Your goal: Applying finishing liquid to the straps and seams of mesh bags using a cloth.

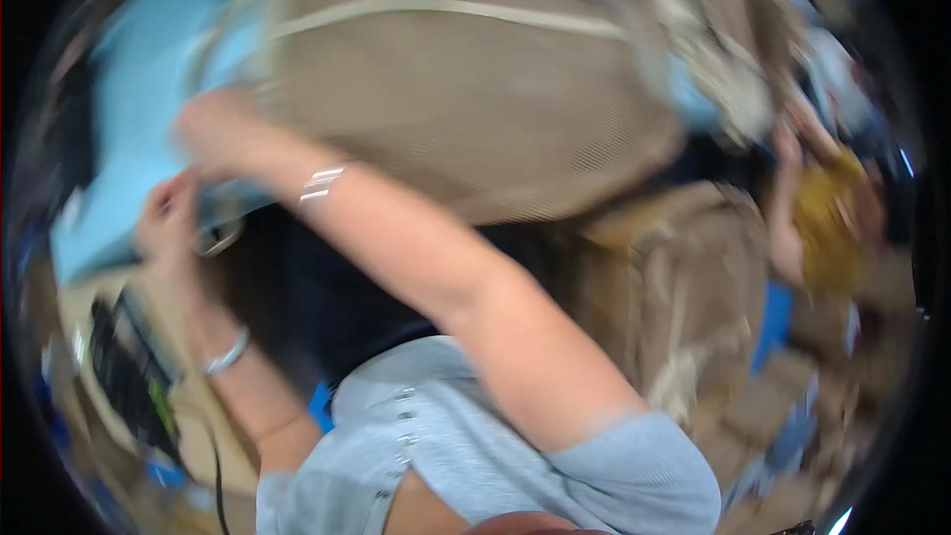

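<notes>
Brown mesh fabric (446,109) with a cream strip across it spreads over the light-blue counter (124,134), out to its near edge. At the mesh's left side, toward the counter's near left corner, we have our right hand (220,131) with its forearm slanting across us, and our left hand (168,223) just below. Our left fingers curl toward the thumb; through the blur we cannot tell what either hand pinches. Near that corner, a beige container (203,411) bears a black object (129,376).
</notes>
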Available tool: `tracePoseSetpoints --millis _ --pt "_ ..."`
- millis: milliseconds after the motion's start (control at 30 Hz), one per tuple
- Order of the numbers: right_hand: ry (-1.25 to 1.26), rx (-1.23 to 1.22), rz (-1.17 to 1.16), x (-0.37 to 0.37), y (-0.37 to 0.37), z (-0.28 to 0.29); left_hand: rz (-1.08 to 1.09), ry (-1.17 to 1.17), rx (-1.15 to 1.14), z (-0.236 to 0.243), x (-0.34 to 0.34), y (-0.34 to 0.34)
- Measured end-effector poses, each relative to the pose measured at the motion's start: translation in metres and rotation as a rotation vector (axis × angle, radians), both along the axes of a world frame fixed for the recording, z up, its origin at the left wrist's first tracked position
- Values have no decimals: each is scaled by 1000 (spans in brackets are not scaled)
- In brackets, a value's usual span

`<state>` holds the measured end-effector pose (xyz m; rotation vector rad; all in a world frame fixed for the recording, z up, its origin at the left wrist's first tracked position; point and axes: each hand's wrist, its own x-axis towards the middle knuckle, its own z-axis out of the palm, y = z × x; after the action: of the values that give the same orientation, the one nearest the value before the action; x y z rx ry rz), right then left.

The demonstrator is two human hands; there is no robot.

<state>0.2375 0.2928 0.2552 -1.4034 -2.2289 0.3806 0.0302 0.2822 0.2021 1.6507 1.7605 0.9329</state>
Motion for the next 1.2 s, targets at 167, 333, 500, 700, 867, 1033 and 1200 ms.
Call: tracePoseSetpoints --millis 167,333,500,700,867,1033,1200 --pt "432 -13 -113 48 -19 12 6 -107 105 47 88 -38" --pt "320 -97 50 35 -27 23 32 -140 103 59 75 -52" --pt "364 30 -137 32 -15 15 43 -152 105 61 75 -49" --pt "291 -42 -27 37 -19 26 44 -156 140 59 82 -45" --pt "290 -21 -4 39 -16 24 39 -133 152 56 79 -47" --pt "262 -90 43 37 -18 28 15 -153 208 55 77 -48" --pt "219 -144 23 40 -17 34 11 -150 184 52 77 -49"
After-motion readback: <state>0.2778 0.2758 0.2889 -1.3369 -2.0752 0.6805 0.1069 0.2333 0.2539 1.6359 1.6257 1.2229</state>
